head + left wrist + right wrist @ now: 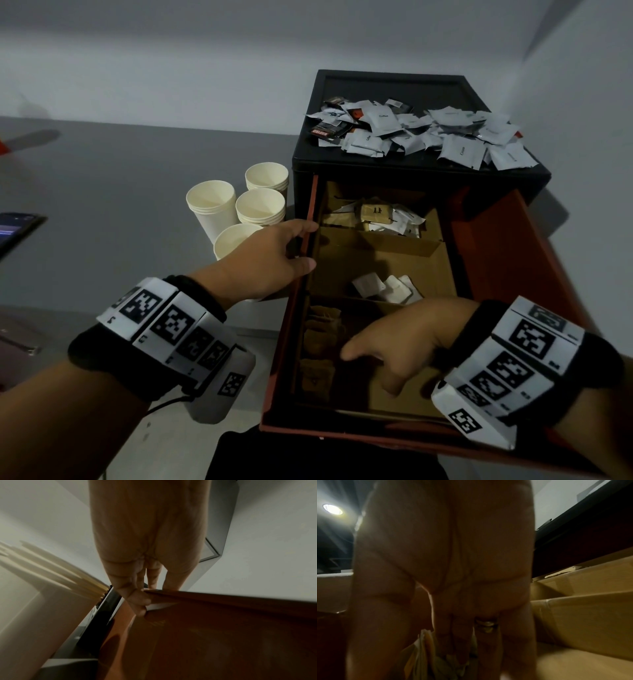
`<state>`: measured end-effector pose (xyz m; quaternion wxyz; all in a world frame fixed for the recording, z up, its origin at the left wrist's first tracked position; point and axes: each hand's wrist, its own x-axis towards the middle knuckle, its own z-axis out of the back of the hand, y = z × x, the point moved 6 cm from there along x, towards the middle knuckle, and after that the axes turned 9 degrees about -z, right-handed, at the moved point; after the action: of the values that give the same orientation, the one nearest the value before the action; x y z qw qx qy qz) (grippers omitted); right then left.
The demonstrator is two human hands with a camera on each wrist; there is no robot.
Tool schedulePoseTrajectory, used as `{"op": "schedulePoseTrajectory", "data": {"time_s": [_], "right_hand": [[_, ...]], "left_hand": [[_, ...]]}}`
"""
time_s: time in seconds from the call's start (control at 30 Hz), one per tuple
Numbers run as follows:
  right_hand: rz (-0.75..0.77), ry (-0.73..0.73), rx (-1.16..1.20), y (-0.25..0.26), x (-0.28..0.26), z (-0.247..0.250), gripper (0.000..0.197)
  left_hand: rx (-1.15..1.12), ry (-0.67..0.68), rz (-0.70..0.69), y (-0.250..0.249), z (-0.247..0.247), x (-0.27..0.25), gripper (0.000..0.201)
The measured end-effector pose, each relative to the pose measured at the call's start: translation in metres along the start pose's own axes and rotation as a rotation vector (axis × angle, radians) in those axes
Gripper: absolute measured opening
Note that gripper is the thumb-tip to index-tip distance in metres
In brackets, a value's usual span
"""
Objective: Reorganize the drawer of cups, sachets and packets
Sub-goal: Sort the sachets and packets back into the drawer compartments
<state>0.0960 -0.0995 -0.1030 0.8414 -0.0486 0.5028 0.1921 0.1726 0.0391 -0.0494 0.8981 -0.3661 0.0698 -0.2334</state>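
Reaching my right hand (397, 339) down onto the brown packets (322, 342) at the drawer's (513, 260) near left, fingers hidden, while my left hand (270, 260) grips its left wall.

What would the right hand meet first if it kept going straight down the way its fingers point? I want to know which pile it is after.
Most likely the brown sachets in the drawer's near compartment: the right hand points down among them, fingers already at some papery packets. Whether they touch is unclear.
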Motion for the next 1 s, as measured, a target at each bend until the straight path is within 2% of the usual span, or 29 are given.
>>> {"op": "schedulePoseTrajectory", "data": {"time_s": [0.17,0.27,0.33,0.4,0.47,0.5,0.6,0.67,0.77,0.87,1.0], "right_hand": [[0.044,-0.051,0.073,-0.002,-0.013,0.012,0.067],[0.034,-0.152,0.206,-0.014,-0.018,0.022,0.049],[-0.02,-0.282,0.318,-0.027,-0.017,0.032,0.033],[-0.101,-0.515,0.391,-0.044,-0.015,0.049,0.019],[-0.2,-0.72,0.427,-0.057,-0.015,0.066,0.013],[-0.249,-0.75,0.423,-0.062,-0.011,0.07,0.011],[-0.343,-0.667,0.343,-0.061,0.008,0.071,0.024],[-0.35,-0.631,0.351,-0.056,0.019,0.069,0.022],[-0.373,-0.661,0.293,-0.048,0.025,0.071,0.006],[-0.386,-0.719,0.213,-0.045,0.023,0.074,0.011],[-0.384,-0.827,0.217,-0.049,0.014,0.08,0.029]], "left_hand": [[-0.002,0.002,0.003,0.0,0.0,0.0,0.054],[0.002,-0.004,0.003,-0.001,0.0,0.0,0.053],[0.003,-0.004,0.001,-0.002,0.0,0.0,0.053],[0.003,0.0,0.003,-0.002,-0.001,0.0,0.053],[0.007,-0.004,0.007,-0.001,-0.001,0.0,0.053],[0.012,-0.008,0.008,-0.001,0.0,-0.001,0.053],[0.014,-0.015,0.003,-0.003,0.0,-0.001,0.052],[0.013,-0.019,0.0,-0.004,0.0,-0.002,0.052],[0.003,-0.024,0.002,-0.004,0.0,-0.002,0.052],[-0.024,-0.024,0.014,-0.004,-0.002,-0.003,0.052],[-0.032,-0.035,0.013,-0.003,-0.003,-0.003,0.052]]}}
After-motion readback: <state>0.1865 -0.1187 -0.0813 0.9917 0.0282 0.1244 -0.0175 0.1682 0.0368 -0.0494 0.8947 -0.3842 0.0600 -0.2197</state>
